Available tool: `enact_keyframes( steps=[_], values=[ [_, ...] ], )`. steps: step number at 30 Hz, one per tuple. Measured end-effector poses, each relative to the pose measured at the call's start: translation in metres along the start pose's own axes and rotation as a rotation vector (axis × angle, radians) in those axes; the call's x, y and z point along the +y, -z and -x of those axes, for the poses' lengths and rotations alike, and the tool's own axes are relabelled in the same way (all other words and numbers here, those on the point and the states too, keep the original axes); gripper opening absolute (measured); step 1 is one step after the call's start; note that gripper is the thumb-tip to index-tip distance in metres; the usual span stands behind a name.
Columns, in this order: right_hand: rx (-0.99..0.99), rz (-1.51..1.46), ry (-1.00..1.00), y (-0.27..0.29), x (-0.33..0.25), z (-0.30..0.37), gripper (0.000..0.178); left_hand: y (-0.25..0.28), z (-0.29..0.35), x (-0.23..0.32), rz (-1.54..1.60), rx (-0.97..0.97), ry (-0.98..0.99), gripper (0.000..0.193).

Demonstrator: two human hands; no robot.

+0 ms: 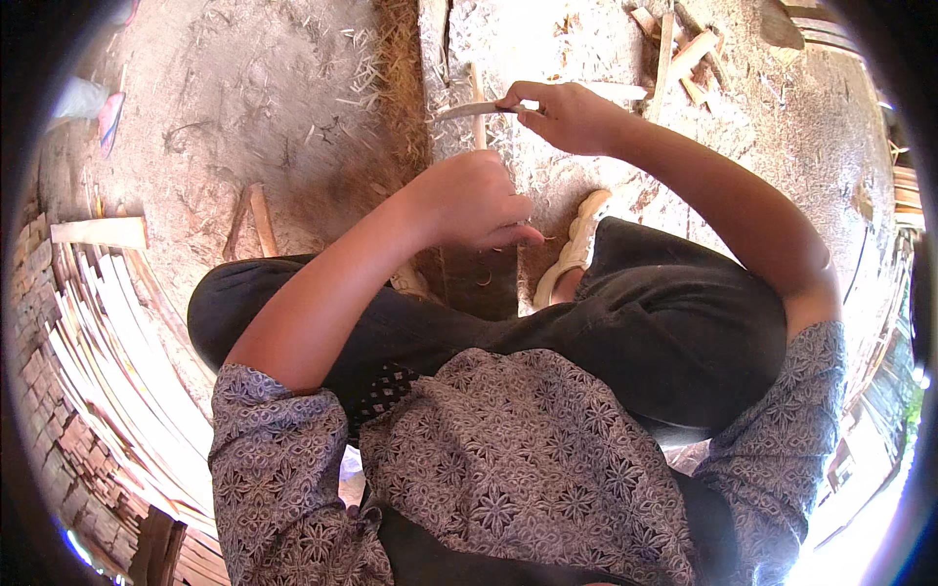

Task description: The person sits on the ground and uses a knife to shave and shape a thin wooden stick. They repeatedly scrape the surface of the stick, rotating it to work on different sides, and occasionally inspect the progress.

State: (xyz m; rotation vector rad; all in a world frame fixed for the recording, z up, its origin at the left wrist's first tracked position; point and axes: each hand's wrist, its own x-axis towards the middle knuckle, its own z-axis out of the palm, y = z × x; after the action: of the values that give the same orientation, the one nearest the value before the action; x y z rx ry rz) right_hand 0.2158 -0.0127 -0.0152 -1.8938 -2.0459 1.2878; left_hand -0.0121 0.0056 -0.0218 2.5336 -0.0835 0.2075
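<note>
My left hand is closed in a fist around a thin pale wooden stick, which sticks out beyond the knuckles, away from me. Its thumb points to the right, and the stick's lower part is hidden in the fist. My right hand grips a knife with a slim, slightly curved blade pointing left. The blade lies across the stick, a little beyond my left fist. Whether its edge bites into the wood cannot be made out. The knife's handle is mostly covered by my fingers.
Wood shavings litter the dirt floor. Wood scraps lie at the far right. Long pale wooden strips are piled at left beside stacked short pieces. Another person's sandalled foot shows far left. A pale shoe is below my hands.
</note>
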Motion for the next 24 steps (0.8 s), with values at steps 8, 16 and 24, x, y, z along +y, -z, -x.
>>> enact_keyframes(
  steps=[8, 16, 24],
  values=[
    [0.020, 0.080, -0.072, 0.013, -0.009, 0.020, 0.024, -0.008, -0.019, -0.003, 0.094, 0.045, 0.040, 0.064],
    [0.105, 0.147, 0.008, 0.002, 0.002, -0.009, 0.023, -0.004, -0.024, -0.005, 0.093, -0.112, 0.069, 0.053],
    [0.065, 0.098, -0.087, 0.019, 0.036, -0.063, 0.027, 0.009, -0.029, -0.006, 0.130, 0.022, 0.044, 0.052]
  ],
)
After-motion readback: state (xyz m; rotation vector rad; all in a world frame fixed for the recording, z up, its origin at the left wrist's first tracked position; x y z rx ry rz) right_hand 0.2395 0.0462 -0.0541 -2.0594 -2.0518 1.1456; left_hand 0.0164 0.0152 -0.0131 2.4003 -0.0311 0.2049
